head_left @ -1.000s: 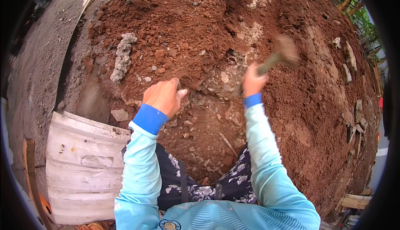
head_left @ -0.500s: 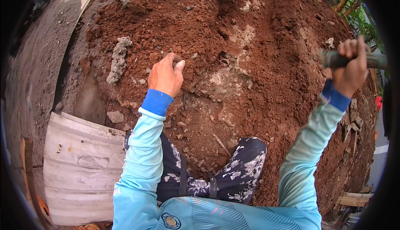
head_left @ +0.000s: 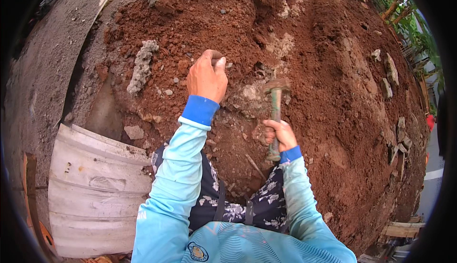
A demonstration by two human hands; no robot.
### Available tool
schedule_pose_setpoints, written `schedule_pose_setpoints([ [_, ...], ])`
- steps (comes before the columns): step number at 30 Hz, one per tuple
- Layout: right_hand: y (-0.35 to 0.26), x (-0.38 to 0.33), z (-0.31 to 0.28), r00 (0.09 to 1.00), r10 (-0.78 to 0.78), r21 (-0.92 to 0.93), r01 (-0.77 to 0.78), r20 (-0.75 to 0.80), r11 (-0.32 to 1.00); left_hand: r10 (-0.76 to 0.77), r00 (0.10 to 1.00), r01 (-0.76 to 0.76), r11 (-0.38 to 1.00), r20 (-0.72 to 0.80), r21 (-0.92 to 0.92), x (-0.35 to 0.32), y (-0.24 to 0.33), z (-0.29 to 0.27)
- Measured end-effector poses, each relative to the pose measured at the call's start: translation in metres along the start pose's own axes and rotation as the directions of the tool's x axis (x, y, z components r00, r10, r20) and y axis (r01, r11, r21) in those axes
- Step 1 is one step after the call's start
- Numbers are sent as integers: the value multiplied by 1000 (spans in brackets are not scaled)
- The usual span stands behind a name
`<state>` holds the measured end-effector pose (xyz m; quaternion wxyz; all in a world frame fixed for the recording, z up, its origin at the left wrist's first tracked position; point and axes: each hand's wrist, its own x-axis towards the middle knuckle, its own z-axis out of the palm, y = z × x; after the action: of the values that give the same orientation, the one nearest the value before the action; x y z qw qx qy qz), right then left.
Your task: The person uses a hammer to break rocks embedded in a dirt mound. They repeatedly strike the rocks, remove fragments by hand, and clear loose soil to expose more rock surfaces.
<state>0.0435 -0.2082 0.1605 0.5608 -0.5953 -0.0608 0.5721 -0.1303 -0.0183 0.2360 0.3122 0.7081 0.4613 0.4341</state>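
Note:
My right hand [head_left: 282, 135] is wrapped round the greenish handle of a hammer [head_left: 275, 105], in front of my right knee. The hammer stands handle toward me, its dirt-brown head pointing away over the soil. Farther off and to the left, my left hand [head_left: 207, 76] is held over the red-brown soil [head_left: 190, 20] with thumb and fingers pinched together. Whatever those fingers may hold is hidden behind the hand. Pale broken rubble [head_left: 252, 93] lies in the soil between the hand and the hammer head.
A lumpy grey piece of concrete [head_left: 142, 68] lies left of my left hand. A dirty white curved sheet [head_left: 97, 191] is at the lower left, beside a grey slab [head_left: 62, 39]. Stone pieces [head_left: 391, 69] lie at the right, near green plants [head_left: 404, 15]. A thin stick [head_left: 255, 166] lies between my knees.
My right hand has brought the hammer from the far right, raised, down and inward to near the middle. My left hand appears slightly farther right and up, its fingers still pinched.

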Motion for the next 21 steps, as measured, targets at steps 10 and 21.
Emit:
schedule_pose_setpoints([
  [10,-319,-101,29,-84,-995,85,992,-46,-88,25,992,-55,968,-126,-244,6,1,11],
  [21,48,67,-35,991,120,76,-124,62,989,52,971,-108,966,-231,-236,9,5,29],
])
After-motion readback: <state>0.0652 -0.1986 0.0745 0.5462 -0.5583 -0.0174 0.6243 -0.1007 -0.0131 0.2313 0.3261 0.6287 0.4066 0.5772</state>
